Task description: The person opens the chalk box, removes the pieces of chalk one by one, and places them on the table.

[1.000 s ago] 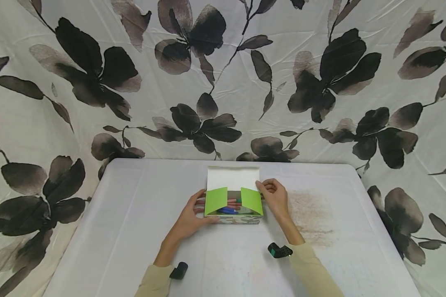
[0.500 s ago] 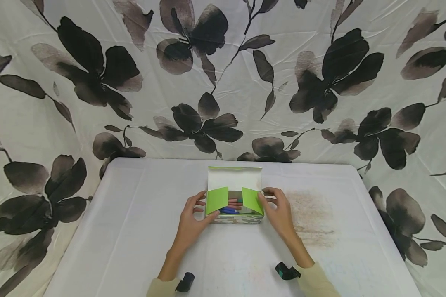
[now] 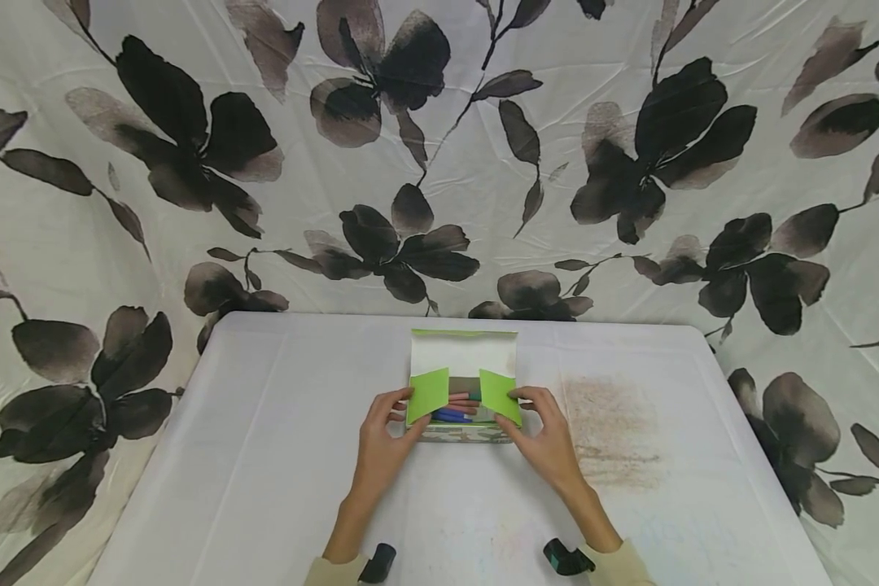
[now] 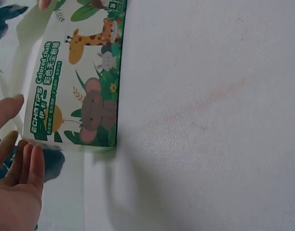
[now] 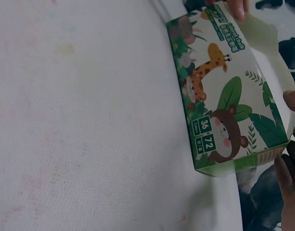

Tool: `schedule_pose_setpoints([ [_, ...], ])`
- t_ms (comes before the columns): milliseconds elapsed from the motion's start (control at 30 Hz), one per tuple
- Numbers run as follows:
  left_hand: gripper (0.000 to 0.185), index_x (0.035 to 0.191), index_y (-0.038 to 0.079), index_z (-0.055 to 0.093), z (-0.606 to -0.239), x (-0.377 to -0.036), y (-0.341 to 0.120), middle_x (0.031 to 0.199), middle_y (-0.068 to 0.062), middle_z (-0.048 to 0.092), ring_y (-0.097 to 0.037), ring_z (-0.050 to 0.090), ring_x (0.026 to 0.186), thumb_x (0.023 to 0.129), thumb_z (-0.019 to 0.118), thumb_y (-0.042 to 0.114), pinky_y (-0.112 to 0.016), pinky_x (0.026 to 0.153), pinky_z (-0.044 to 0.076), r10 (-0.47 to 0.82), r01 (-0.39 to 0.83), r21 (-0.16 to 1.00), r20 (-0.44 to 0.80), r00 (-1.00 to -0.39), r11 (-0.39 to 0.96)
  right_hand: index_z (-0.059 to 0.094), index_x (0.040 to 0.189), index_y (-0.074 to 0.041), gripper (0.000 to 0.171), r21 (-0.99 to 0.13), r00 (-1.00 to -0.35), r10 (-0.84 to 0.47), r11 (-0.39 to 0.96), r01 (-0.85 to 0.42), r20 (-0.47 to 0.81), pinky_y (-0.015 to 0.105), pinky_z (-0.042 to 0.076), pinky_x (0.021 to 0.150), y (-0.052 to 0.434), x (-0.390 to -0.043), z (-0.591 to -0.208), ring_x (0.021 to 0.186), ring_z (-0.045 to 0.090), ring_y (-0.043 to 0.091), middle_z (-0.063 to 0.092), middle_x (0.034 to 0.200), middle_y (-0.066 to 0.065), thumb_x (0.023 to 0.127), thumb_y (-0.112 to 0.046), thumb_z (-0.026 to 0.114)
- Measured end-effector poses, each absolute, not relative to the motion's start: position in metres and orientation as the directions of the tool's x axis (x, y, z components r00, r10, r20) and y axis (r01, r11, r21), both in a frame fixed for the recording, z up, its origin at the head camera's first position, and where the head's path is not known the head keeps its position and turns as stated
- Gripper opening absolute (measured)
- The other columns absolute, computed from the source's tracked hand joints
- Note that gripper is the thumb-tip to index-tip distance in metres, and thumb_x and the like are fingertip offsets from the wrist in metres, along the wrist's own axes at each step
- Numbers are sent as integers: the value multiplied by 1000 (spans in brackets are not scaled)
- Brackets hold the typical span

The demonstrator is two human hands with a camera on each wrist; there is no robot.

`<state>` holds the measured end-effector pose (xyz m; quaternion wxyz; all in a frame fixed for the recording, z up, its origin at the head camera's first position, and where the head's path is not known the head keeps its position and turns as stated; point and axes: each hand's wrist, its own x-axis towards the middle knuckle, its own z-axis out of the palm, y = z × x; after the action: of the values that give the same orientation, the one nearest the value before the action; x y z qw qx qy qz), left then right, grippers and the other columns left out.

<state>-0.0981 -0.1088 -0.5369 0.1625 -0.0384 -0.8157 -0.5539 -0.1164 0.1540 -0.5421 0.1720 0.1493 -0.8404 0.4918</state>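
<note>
Between the two hands sits the coloured chalk box point(image 3: 465, 407) on the white table point(image 3: 264, 456), its lid flap up at the far side and its two green side flaps point(image 3: 428, 394) angled inward over the chalk sticks point(image 3: 457, 408). Left hand point(image 3: 381, 443) grips the box's left end, fingertips point(image 3: 399, 399) on the left green flap, while the right hand point(image 3: 549, 439) holds the right end, thumb and fingers pinching the right flap; a brownish smudge point(image 3: 611, 427) lies just right of the right hand's fingers
</note>
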Motion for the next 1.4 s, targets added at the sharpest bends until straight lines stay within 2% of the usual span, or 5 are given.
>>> schedule_pose_setpoints([
  [200, 38, 122, 2, 70, -536, -96, -111, 116, -11, 68, -28, 63, 103, 86, 83, 2, -27, 86, 57, -170, 224, 941, 271, -947, 254, 65, 124, -4, 39, -881, -937, -43, 326, -342, 347, 30, 54, 97, 158, -112, -542, 110, 62, 25, 63, 121, 6, 89, -10, 82],
  [467, 33, 121, -2, 70, -535, -92, -118, 111, -16, 70, -17, 66, 99, 91, 80, 8, -21, 86, 57, -217, 86, 994, 98, -971, 61, 60, 127, 6, 35, -978, -985, 1, 124, -169, 171, 22, 53, 97, 165, -105, -540, 114, 61, 25, 60, 124, 26, 98, -9, 72],
  [700, 35, 117, -11, 67, -536, -89, -122, 110, -22, 69, -13, 69, 96, 95, 77, 13, -20, 85, 57, -271, -47, 999, -46, -961, -3, 61, 120, 2, 30, -994, -998, 63, 110, -2, 9, 22, 55, 91, 169, -99, -538, 109, 63, 13, 62, 115, 15, 102, -20, 68],
  [933, 35, 116, -16, 65, -537, -88, -122, 103, -21, 71, -10, 71, 87, 96, 75, 12, -23, 82, 59, -295, -111, 990, -131, -946, -84, 58, 133, 9, 41, -996, -991, 99, -21, 84, -86, 28, 58, 91, 169, -95, -544, 100, 68, 13, 65, 118, 23, 106, -22, 62],
  [1400, 41, 106, -8, 68, -540, -83, -116, 90, -9, 75, -13, 71, 82, 96, 76, 31, -24, 81, 58, -308, -270, 946, -314, -898, -178, 58, 120, 13, 50, -950, -959, 108, -201, 238, -263, 32, 59, 90, 158, -89, -556, 95, 69, 15, 66, 101, 7, 107, -35, 57],
])
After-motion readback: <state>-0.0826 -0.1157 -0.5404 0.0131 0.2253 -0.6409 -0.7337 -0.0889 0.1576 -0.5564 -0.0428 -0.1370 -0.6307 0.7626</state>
